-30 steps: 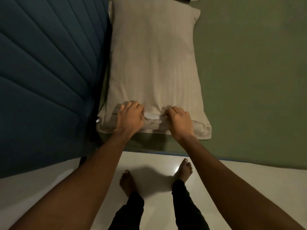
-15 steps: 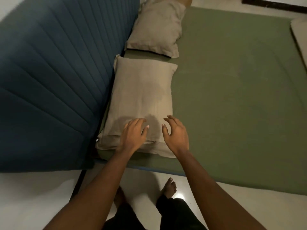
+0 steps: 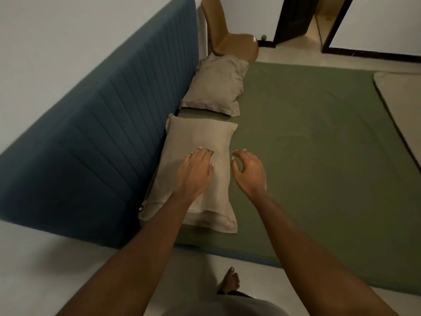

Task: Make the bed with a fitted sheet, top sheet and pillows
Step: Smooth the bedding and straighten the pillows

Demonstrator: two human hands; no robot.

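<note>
At the head of the bed: the near pillow point(image 3: 200, 135) lies flat on the green sheet point(image 3: 307, 144). Its long side is just beside the headboard point(image 3: 102, 137) and its flapped end is toward the person.
Left hand point(image 3: 196, 172): spread over the middle of the near pillow with fingers straight and close together, gripping nothing. I cannot tell whether the palm presses or hovers.
Right hand point(image 3: 249, 172): over the green sheet just beside the near pillow's right edge, fingers loosely curled, holding nothing.
Step in hand: the pillows, most likely. This one looks placed and is getting a last pat or smoothing.
Next move: probably the top sheet. The pale folded cloth point(image 3: 401, 106) at the bed's far right edge may be it. Spreading it calls for both hands free, a grip at two corners and an even pull over the bed.
Far pillow point(image 3: 216, 85): plumper, creased and set slightly askew, apart from the near pillow, just in front of the chair point(image 3: 230, 39).
Pillowcases: matte beige cloth, soft, rectangular, with a flat hemmed border at the near end.
Green sheet: olive, drawn smooth, only faint creases.
Headboard: blue padding stitched into upright channels.
Chair: tan, smooth, moulded shell.
</note>
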